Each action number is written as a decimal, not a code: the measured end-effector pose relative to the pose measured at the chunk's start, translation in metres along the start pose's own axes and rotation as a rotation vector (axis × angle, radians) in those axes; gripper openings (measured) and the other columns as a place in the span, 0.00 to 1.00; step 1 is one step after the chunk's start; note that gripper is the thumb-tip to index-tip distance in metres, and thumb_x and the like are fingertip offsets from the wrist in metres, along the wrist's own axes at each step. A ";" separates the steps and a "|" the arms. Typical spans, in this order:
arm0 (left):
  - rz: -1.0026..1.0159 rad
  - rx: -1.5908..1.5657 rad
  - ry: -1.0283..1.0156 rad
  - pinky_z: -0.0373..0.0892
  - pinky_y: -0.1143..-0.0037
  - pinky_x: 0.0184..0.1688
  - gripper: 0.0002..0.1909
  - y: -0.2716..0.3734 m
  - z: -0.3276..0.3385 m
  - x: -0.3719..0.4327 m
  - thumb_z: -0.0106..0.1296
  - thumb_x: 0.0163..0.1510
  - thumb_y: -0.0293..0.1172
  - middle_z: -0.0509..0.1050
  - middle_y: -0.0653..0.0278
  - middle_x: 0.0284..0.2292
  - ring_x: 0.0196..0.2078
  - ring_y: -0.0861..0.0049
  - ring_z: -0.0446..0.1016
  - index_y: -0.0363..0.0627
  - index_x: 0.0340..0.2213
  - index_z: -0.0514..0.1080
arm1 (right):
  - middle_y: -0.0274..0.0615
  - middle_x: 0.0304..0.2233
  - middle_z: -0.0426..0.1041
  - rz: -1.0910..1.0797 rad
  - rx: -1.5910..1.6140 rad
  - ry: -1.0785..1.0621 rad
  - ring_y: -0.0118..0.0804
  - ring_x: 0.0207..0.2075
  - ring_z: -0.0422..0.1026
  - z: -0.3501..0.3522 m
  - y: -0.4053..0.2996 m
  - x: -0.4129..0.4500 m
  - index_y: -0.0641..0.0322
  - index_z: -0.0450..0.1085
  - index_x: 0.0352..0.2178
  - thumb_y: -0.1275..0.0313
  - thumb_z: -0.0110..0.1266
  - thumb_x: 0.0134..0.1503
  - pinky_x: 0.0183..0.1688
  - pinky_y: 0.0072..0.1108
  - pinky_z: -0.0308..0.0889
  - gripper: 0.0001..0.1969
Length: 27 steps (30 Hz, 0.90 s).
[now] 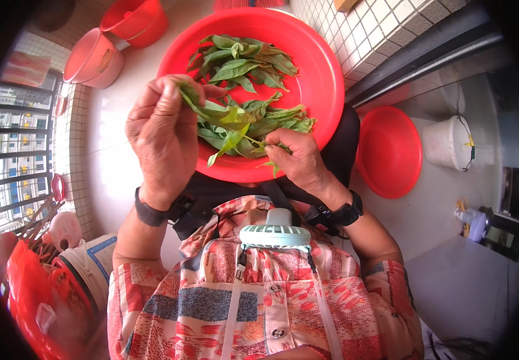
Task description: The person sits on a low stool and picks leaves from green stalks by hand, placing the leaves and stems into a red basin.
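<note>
A large red plastic basin (pixel 304 76) rests close to my lap. Two heaps of leafy greens lie in it, a far pile (pixel 241 60) and a nearer pile (pixel 282 119). My left hand (pixel 165 117) is raised over the basin's left rim, thumb and fingers pinching a green leaf (pixel 190 95). At the near rim, my right hand (pixel 293 150) grips a leafy stem (pixel 252 140), and leaf tips poke out below its fingers. Yellowish-green leaves (pixel 234 135) spread between the two hands, above the nearer pile. Whether both hands hold the same sprig, I cannot tell.
Two red buckets (pixel 95 58) (pixel 138 22) stand at the far left. Right of me are another red basin (pixel 390 153) and a white bucket (pixel 444 141). A red plastic bag (pixel 34 292) sits at lower left. A neck fan (pixel 275 236) hangs on my chest.
</note>
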<state>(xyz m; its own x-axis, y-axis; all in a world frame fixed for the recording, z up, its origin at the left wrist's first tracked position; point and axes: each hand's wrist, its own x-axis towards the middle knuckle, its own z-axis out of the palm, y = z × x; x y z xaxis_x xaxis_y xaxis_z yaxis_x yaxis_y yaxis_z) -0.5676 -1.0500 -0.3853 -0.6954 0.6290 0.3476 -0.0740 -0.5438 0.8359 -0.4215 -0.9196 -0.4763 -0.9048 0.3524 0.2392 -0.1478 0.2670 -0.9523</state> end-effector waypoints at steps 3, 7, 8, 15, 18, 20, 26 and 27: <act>0.062 0.060 -0.016 0.67 0.65 0.43 0.10 0.019 0.002 0.005 0.38 0.58 0.28 0.68 0.59 0.26 0.29 0.71 0.69 0.32 0.29 0.66 | 0.37 0.22 0.69 0.030 0.061 -0.030 0.24 0.24 0.66 -0.004 -0.011 0.003 0.70 0.67 0.27 0.75 0.51 0.49 0.27 0.16 0.61 0.06; 0.079 0.094 -0.120 0.70 0.68 0.36 0.09 0.032 0.003 0.011 0.40 0.57 0.28 0.68 0.58 0.26 0.26 0.72 0.68 0.33 0.30 0.66 | 0.34 0.23 0.70 0.038 0.158 -0.017 0.23 0.24 0.67 -0.012 -0.037 0.010 0.69 0.69 0.29 0.75 0.51 0.49 0.28 0.14 0.61 0.06; 0.021 0.042 -0.131 0.69 0.71 0.31 0.09 0.036 0.005 0.011 0.40 0.57 0.28 0.68 0.57 0.27 0.26 0.73 0.67 0.33 0.31 0.66 | 0.34 0.23 0.71 0.114 0.317 0.020 0.22 0.25 0.67 -0.014 -0.040 0.013 0.68 0.69 0.30 0.75 0.51 0.49 0.28 0.13 0.62 0.06; 0.068 -0.043 -0.239 0.59 0.78 0.19 0.08 0.049 0.017 0.022 0.40 0.57 0.30 0.66 0.57 0.26 0.21 0.78 0.59 0.36 0.30 0.65 | 0.34 0.24 0.71 0.221 0.546 0.022 0.20 0.25 0.68 -0.015 -0.044 0.023 0.68 0.70 0.31 0.78 0.50 0.49 0.27 0.11 0.62 0.06; 0.073 -0.060 -0.226 0.57 0.79 0.20 0.09 0.060 0.021 0.022 0.40 0.56 0.32 0.63 0.62 0.27 0.24 0.80 0.58 0.38 0.31 0.64 | 0.33 0.23 0.71 0.170 0.380 -0.030 0.19 0.24 0.67 -0.010 -0.032 0.019 0.69 0.69 0.30 0.79 0.50 0.49 0.26 0.11 0.61 0.05; 0.100 -0.109 -0.312 0.57 0.80 0.21 0.09 0.067 0.015 0.025 0.42 0.53 0.32 0.60 0.66 0.28 0.27 0.81 0.56 0.38 0.32 0.64 | 0.31 0.21 0.69 0.202 0.339 -0.052 0.18 0.22 0.65 -0.008 -0.026 0.016 0.70 0.69 0.27 0.78 0.50 0.48 0.24 0.11 0.60 0.04; 0.133 -0.074 -0.223 0.58 0.78 0.23 0.10 0.088 0.008 0.032 0.36 0.56 0.32 0.60 0.64 0.27 0.27 0.79 0.56 0.35 0.31 0.63 | 0.32 0.18 0.68 0.369 0.390 0.071 0.18 0.20 0.63 -0.023 -0.006 -0.005 0.69 0.69 0.25 0.77 0.50 0.48 0.21 0.12 0.59 0.04; 0.137 -0.063 -0.219 0.58 0.78 0.23 0.10 0.094 0.005 0.035 0.36 0.56 0.32 0.60 0.64 0.27 0.27 0.79 0.56 0.35 0.31 0.63 | 0.32 0.18 0.68 0.365 0.397 0.061 0.18 0.20 0.63 -0.026 -0.005 -0.009 0.69 0.69 0.25 0.77 0.50 0.48 0.21 0.12 0.59 0.04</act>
<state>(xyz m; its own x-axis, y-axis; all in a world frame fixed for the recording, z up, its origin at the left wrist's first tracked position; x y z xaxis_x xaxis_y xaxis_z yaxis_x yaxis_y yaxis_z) -0.5952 -1.0768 -0.2923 -0.5314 0.6487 0.5447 -0.0388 -0.6610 0.7494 -0.4024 -0.9006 -0.4686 -0.9025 0.4133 -0.1210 0.0212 -0.2381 -0.9710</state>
